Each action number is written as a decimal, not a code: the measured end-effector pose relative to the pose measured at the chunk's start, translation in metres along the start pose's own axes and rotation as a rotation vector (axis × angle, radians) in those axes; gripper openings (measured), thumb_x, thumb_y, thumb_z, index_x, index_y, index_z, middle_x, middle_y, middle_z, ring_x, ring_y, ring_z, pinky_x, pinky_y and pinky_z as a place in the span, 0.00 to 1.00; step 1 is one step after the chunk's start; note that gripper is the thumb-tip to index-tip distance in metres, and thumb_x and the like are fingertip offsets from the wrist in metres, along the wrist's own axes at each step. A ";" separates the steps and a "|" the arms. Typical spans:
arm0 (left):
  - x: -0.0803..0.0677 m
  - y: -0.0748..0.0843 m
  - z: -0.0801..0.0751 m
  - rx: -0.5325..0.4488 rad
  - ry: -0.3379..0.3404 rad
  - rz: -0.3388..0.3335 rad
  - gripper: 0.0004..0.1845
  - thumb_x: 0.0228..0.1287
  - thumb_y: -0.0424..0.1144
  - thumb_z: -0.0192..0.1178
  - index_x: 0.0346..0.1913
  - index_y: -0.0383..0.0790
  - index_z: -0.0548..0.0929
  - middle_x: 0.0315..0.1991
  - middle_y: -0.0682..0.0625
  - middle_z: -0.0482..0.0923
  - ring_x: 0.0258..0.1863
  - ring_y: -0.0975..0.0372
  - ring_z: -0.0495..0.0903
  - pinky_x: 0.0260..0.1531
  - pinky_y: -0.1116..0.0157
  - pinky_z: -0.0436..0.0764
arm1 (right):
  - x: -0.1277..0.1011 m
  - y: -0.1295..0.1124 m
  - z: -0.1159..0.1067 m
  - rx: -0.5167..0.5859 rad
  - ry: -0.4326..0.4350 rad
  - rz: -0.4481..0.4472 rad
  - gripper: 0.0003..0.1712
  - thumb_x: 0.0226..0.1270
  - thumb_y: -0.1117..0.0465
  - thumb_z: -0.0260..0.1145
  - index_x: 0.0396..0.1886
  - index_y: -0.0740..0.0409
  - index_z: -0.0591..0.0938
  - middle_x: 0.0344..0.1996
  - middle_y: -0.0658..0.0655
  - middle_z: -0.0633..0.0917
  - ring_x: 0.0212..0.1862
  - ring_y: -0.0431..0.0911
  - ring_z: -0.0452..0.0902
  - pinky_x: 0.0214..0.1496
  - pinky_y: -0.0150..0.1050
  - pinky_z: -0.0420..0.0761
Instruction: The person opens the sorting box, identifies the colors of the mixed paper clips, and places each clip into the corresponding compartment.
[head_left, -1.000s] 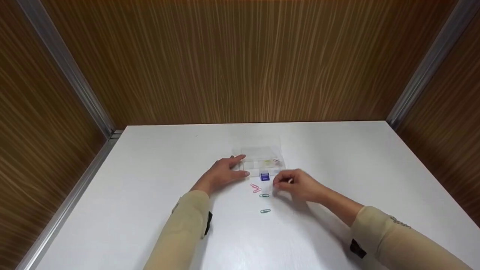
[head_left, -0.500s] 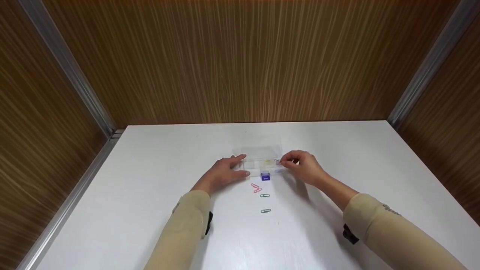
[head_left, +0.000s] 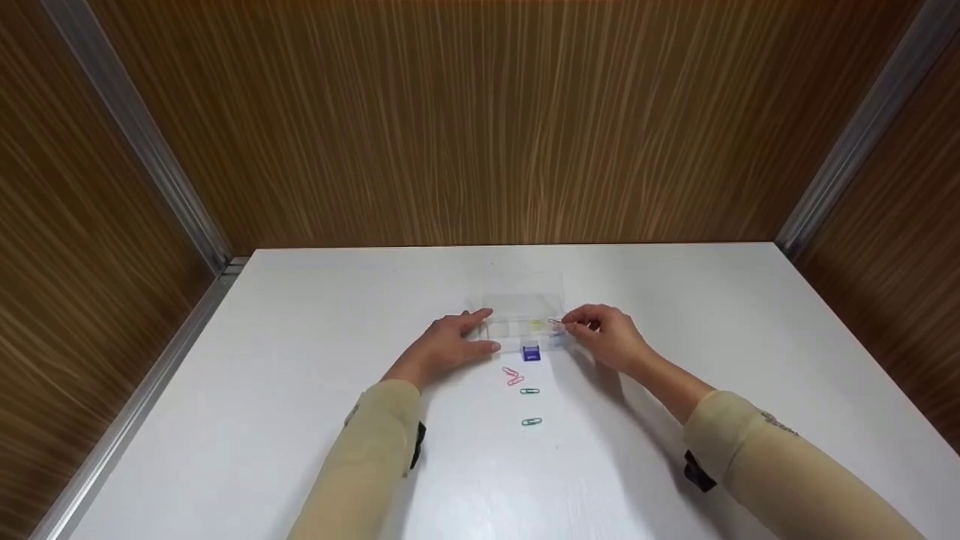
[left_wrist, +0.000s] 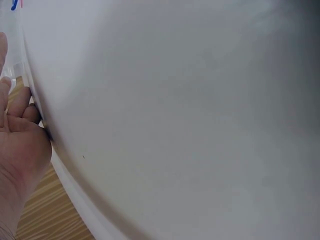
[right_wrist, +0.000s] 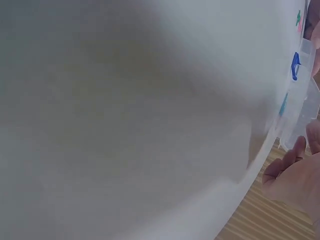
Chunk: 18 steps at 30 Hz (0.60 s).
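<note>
A clear plastic compartment box (head_left: 502,331) lies on the white table with its transparent lid (head_left: 522,304) raised at the back. My left hand (head_left: 442,346) rests at the box's left end, thumb in front and straight forefinger behind. At the right end, my right hand (head_left: 606,335) pinches a small reddish paper clip (head_left: 555,322) over a compartment; its fingertips hide part of it. Something yellow (head_left: 537,325) lies inside the box. A blue latch (head_left: 531,353) sticks out at the front, also visible as a blue clasp (right_wrist: 295,66) in the right wrist view.
In front of the box lie pink paper clips (head_left: 513,376), a green paper clip (head_left: 529,391) and another green paper clip (head_left: 532,421) nearer me. A wood-grain panel (head_left: 480,127) rises behind the white table (head_left: 300,322), with side panels left and right.
My right hand has moved from the table in front of the box up to its right-hand compartment, and has stayed there over the last half second. My left hand has not moved.
</note>
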<state>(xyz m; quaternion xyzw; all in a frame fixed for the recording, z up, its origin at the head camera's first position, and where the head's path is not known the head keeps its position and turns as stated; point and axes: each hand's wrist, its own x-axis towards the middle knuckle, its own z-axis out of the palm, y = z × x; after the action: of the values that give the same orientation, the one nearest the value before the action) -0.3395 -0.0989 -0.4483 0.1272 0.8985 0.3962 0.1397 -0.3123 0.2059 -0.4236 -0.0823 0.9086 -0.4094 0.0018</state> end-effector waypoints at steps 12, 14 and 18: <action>-0.003 0.000 -0.006 0.003 0.011 -0.001 0.40 0.68 0.63 0.69 0.80 0.70 0.68 0.83 0.51 0.60 0.84 0.53 0.53 0.81 0.48 0.52 | -0.029 -0.021 0.006 0.098 -0.056 -0.124 0.09 0.76 0.64 0.69 0.51 0.60 0.89 0.43 0.52 0.87 0.43 0.49 0.76 0.42 0.34 0.76; -0.003 -0.001 -0.006 0.006 0.013 0.000 0.40 0.68 0.63 0.69 0.80 0.70 0.68 0.83 0.51 0.61 0.84 0.53 0.53 0.81 0.49 0.52 | -0.033 -0.022 0.011 0.099 -0.089 -0.137 0.09 0.75 0.64 0.70 0.50 0.60 0.90 0.43 0.51 0.87 0.42 0.49 0.77 0.42 0.34 0.78; -0.002 -0.002 -0.008 0.013 0.009 0.003 0.40 0.68 0.63 0.69 0.81 0.69 0.67 0.83 0.52 0.61 0.84 0.53 0.54 0.81 0.49 0.53 | -0.039 -0.023 0.021 0.089 -0.163 -0.146 0.07 0.75 0.63 0.71 0.48 0.59 0.90 0.41 0.50 0.87 0.41 0.48 0.77 0.43 0.35 0.79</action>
<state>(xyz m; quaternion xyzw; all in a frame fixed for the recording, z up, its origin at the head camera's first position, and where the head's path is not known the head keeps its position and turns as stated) -0.3407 -0.1061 -0.4448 0.1277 0.9015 0.3911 0.1344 -0.2690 0.1814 -0.4231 -0.1813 0.8779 -0.4405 0.0494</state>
